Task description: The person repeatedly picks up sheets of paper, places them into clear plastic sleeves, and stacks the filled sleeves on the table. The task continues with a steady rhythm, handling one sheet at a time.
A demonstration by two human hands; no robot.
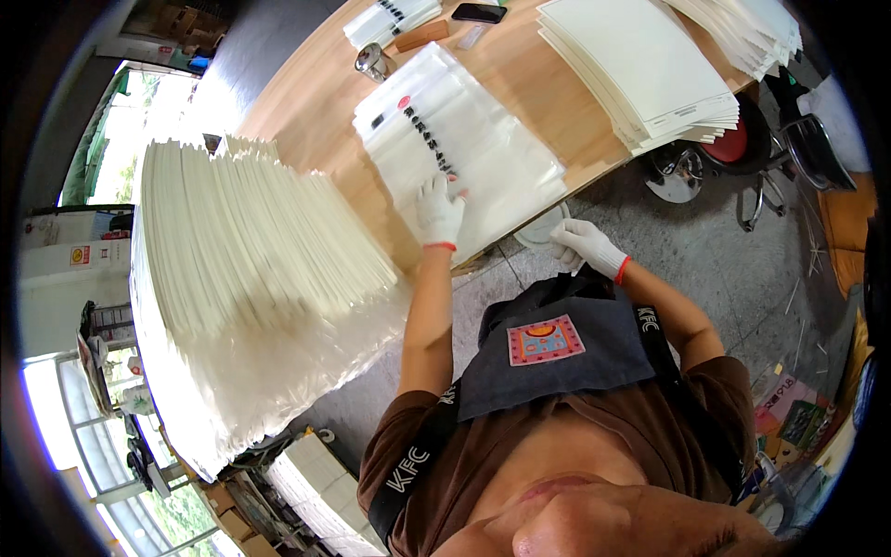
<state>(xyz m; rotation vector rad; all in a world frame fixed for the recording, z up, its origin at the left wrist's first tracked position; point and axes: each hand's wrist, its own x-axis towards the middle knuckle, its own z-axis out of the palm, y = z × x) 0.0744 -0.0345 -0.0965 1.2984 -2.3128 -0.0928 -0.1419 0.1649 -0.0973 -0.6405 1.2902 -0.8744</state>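
A pile of clear plastic bags (464,139) with a printed strip lies on the wooden table (306,102). My left hand (438,212), in a white glove, rests flat on the near part of that pile, fingers spread. My right hand (585,243), also gloved, hangs off the table's near edge and grips the corner of a clear bag (540,228) below the tabletop. A tall stack of cream sheets (251,232) stands to my left, resting on more plastic.
A second stack of cream sheets (640,65) fills the table's right end. A metal cup (373,61), a wooden block (422,35) and a black phone (479,12) lie at the far side. A red stool (729,148) stands on the grey floor at right.
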